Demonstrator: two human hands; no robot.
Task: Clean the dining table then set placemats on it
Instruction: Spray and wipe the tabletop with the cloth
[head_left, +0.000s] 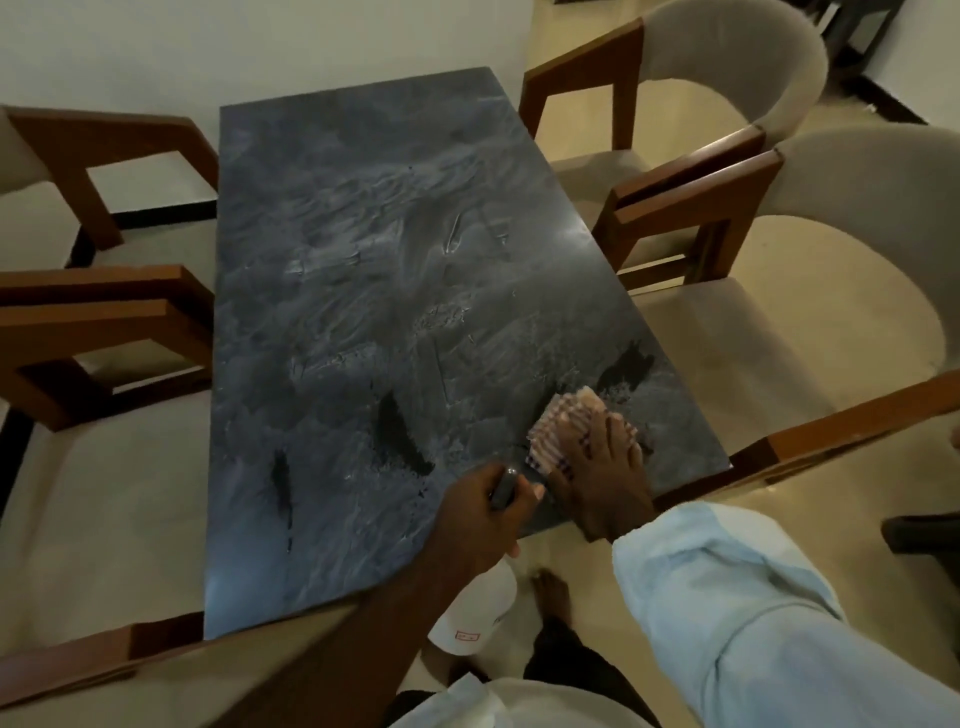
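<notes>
A pale blue sleeve (727, 597) fills the lower right of the frame, and from it the right hand (597, 478) reaches onto the table (363, 234). Its fingers lie straight and spread, the grip apart, pressing a checked cloth (563, 421) flat on the table's lower right corner, close to the right edge.

Just left of it, the left hand (478, 514) has its grip clamped round the dark head of a white spray bottle (478, 613). The bottle hangs off the table's near edge, above the floor. Its body is opaque, so what it holds cannot be told.

The dark, marbled table runs from the lower middle to the upper middle of the frame. Its top is covered in pale smears, with darker streaks (400, 431) in the lower part.

Cushioned wooden chairs stand close along both long sides: two at the left (104, 338) and two at the right (857, 260), their arms near the table's edges. A bare foot (553, 592) stands on the beige floor (571, 31) just below the near edge. A pale wall (260, 41) closes the far end.
</notes>
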